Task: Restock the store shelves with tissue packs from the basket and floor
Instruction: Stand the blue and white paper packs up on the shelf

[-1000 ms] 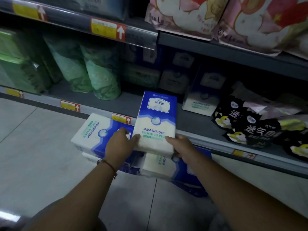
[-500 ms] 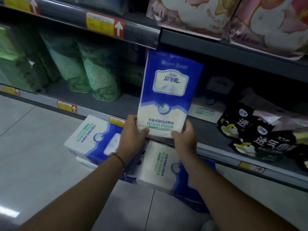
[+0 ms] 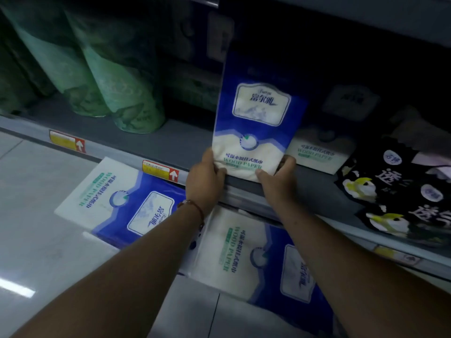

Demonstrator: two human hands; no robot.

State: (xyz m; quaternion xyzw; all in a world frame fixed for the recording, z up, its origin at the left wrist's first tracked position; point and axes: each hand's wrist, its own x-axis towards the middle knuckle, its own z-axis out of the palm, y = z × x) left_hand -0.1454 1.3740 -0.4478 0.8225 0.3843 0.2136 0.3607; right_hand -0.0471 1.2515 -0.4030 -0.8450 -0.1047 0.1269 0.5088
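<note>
A blue and white tissue pack [image 3: 253, 118] stands upright with its lower end over the front of the grey shelf [image 3: 175, 142]. My left hand [image 3: 205, 179] grips its lower left corner and my right hand [image 3: 278, 176] grips its lower right corner. Two more tissue packs of the same kind lie flat on the floor below the shelf, one on the left [image 3: 122, 203] and one under my forearms [image 3: 263, 259]. A similar pack [image 3: 322, 152] stands deeper on the shelf, to the right of the held one.
Green wrapped packs [image 3: 122, 84] stand on the shelf at the left. Black packs with white characters [image 3: 400, 191] lie on the shelf at the right. Yellow and red price tags [image 3: 159, 170] line the shelf edge. Pale floor tiles [image 3: 36, 215] spread to the left.
Both hands have lifted the tissue pack from above the floor packs up and forward onto the shelf. The view has moved closer to the shelf.
</note>
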